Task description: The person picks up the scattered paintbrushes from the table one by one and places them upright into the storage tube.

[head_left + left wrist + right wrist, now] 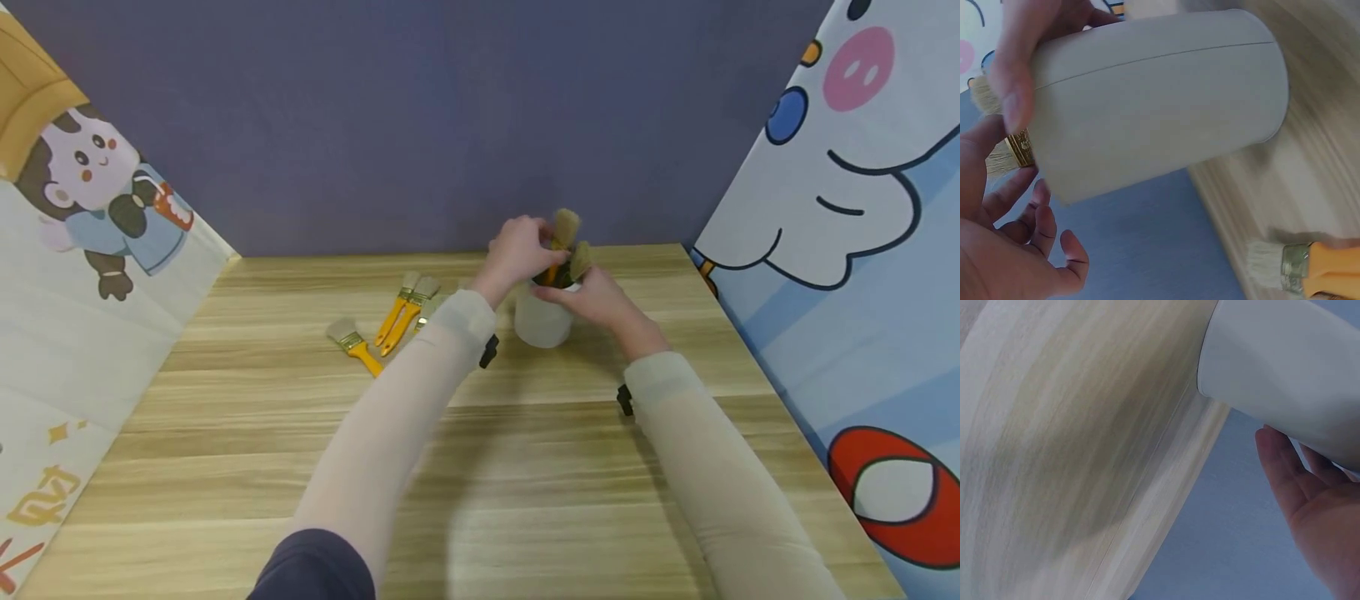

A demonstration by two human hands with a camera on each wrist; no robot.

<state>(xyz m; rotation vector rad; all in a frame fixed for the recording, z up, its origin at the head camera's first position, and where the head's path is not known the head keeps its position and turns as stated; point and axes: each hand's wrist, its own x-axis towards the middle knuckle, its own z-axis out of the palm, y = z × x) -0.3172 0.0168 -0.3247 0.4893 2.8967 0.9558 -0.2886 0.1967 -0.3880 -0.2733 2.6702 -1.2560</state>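
Observation:
A white cylindrical cup (542, 323) stands upright at the back of the wooden table, its plain side filling much of the left wrist view. My right hand (600, 300) grips it near the rim, thumb across the front and fingers (1285, 465) behind it. Over the mouth, my left hand (517, 250) pinches a paintbrush (566, 227) by its metal band, bristles up; the handle goes down inside the cup. Another paintbrush (581, 260) pokes out of the cup bristles up, close to my right hand. The handles' lower parts are hidden by the cup wall.
Several yellow-handled paintbrushes lie on the table (300, 467) left of the cup, one (352, 342) apart from the others (408, 312). My left forearm partly covers them. A dark blue wall (450, 125) rises behind the table, with cartoon-printed panels at both sides.

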